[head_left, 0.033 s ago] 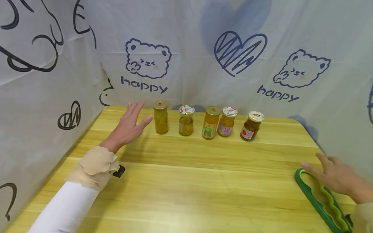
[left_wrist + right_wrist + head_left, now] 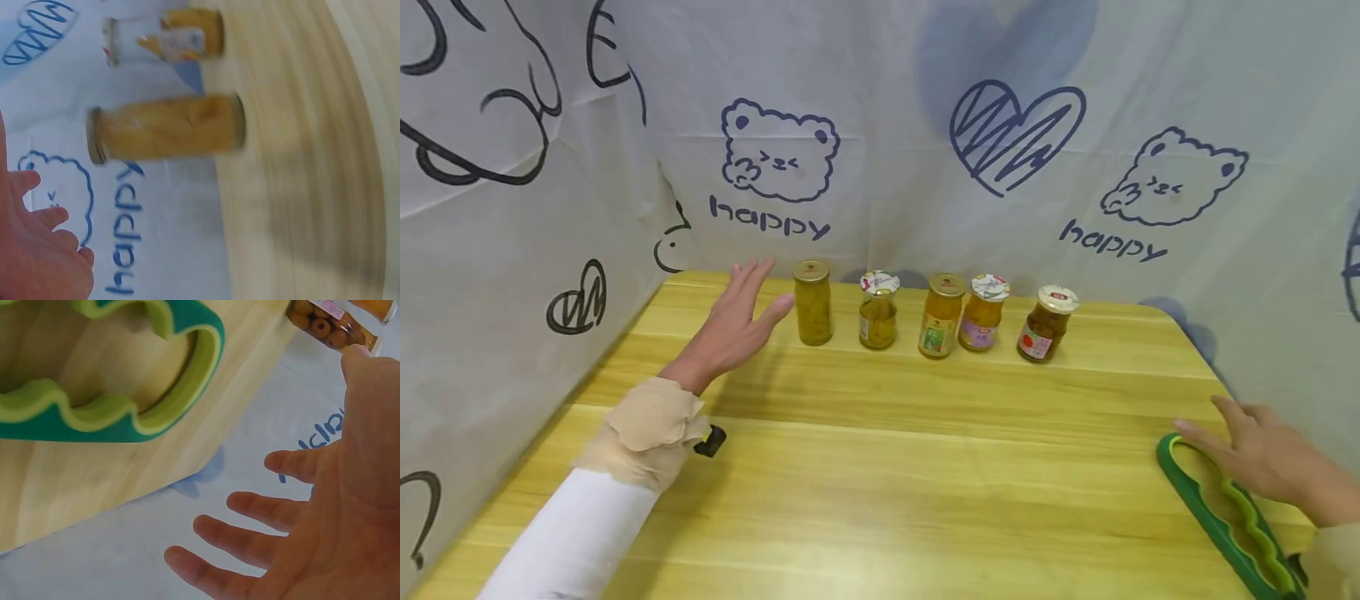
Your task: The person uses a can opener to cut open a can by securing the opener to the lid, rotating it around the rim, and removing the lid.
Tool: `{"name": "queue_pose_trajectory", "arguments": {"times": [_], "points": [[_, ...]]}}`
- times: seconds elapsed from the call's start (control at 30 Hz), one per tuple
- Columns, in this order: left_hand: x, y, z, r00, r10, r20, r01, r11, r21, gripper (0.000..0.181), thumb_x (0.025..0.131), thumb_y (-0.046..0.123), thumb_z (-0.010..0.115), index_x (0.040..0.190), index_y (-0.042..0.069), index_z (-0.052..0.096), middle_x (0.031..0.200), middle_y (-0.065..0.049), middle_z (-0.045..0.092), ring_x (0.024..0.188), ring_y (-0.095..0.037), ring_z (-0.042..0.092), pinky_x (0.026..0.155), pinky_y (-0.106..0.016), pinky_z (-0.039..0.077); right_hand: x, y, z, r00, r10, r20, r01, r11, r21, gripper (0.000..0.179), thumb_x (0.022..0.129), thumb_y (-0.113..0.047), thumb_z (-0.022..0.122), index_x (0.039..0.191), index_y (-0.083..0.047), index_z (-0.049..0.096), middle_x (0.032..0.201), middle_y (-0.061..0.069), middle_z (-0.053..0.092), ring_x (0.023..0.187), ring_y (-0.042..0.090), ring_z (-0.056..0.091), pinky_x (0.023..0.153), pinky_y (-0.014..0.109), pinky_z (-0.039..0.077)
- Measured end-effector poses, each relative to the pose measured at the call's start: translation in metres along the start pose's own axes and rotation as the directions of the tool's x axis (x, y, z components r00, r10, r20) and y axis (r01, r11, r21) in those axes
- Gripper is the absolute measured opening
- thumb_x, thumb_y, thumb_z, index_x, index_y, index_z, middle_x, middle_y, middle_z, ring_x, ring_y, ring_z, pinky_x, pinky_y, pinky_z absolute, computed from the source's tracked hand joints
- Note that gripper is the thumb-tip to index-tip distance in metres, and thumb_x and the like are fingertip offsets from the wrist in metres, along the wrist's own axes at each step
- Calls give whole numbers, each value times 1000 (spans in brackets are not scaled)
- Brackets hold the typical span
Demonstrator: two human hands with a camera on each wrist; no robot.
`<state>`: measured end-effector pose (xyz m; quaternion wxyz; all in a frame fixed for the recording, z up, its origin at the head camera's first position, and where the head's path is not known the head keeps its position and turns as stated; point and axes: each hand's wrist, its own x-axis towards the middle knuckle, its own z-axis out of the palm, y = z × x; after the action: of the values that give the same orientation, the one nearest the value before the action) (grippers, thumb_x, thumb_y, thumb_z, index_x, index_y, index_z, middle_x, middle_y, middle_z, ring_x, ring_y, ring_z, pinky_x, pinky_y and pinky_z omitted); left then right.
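Note:
My left hand [image 2: 726, 329] is held over the left part of the table, fingers extended and thumb apart, with nothing in it. Just right of its thumb stands a tall gold-lidded jar [image 2: 813, 304] of yellowish food, upright; the left wrist view has this jar [image 2: 169, 128] apart from the fingers. At the right edge my right hand [image 2: 1273, 450] hovers palm down, fingers spread. Below it lies a green jar opener [image 2: 1210, 508] with a wavy lime inner edge. The right wrist view shows the opener [image 2: 209, 375] apart from the empty right hand [image 2: 300, 512].
Right of the tall jar stand a small jar [image 2: 878, 312] with a patterned lid, a gold-lidded jar [image 2: 940, 321], a purple-labelled jar [image 2: 981, 315] and a dark jar [image 2: 1045, 325] with a white lid. A drawn-on white cloth [image 2: 895, 192] hangs behind the wooden table [image 2: 880, 483].

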<state>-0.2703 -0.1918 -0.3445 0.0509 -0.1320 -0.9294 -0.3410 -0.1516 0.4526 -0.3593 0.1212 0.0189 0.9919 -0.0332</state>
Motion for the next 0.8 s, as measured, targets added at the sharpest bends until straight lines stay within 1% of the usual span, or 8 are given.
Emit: {"name": "queue_pose_trajectory", "arguments": {"times": [0.1,0.17,0.23,0.33,0.43,0.57,0.67,0.8], "points": [[5,9,7,999,33,-21,-34,998,-58,79,104,67,37,167,29,11,177,-6,4,164,-35,-9,128,-70,3,-2,0,6,1000,-8,24,8,1000,17,104,106,-67,28,146,29,20,130,63,29,111,79,43,83,77,44],[8,16,13,998,52,-25,-54,994,-94,77,105,66,37,167,25,16,176,-8,13,164,-36,1,129,-67,9,-4,1,11,999,-3,48,2,1000,15,105,105,-68,28,146,29,21,131,63,29,111,77,45,81,75,46],[11,25,20,998,65,-18,-67,989,-135,76,105,66,36,166,22,21,173,-10,23,162,-37,14,129,-65,17,-6,5,16,997,5,80,-7,1000,18,107,104,-69,29,146,29,21,130,63,30,111,76,46,81,73,47],[17,42,30,997,82,-6,-81,976,-202,74,104,67,35,163,22,29,168,-11,35,156,-37,32,126,-63,29,-9,11,24,991,40,127,-44,999,28,112,102,-73,31,144,30,21,128,63,32,111,74,47,80,69,49],[24,59,40,992,125,-25,-127,959,-252,68,106,64,35,160,22,35,164,-10,41,152,-34,40,124,-60,34,-13,16,32,986,65,152,-72,997,38,117,100,-75,33,142,33,20,124,64,32,108,73,49,79,65,51],[31,81,55,977,199,-78,-214,908,-360,56,111,52,32,151,15,44,156,-14,51,145,-31,48,122,-54,38,-18,18,41,982,106,154,-114,992,45,123,97,-79,36,137,36,20,119,64,29,96,66,56,75,58,53],[33,97,68,966,235,-103,-257,869,-422,48,113,44,32,143,11,50,147,-16,58,137,-29,55,120,-51,42,-23,17,47,981,134,141,-143,988,54,126,93,-82,44,132,36,25,113,61,33,86,54,59,70,52,54],[32,116,88,952,288,-105,-303,840,-451,39,113,37,37,132,10,56,132,-15,64,121,-27,60,110,-48,50,-30,15,56,977,155,147,-165,984,60,126,87,-82,55,123,36,30,104,54,41,80,43,60,66,46,55]]}}
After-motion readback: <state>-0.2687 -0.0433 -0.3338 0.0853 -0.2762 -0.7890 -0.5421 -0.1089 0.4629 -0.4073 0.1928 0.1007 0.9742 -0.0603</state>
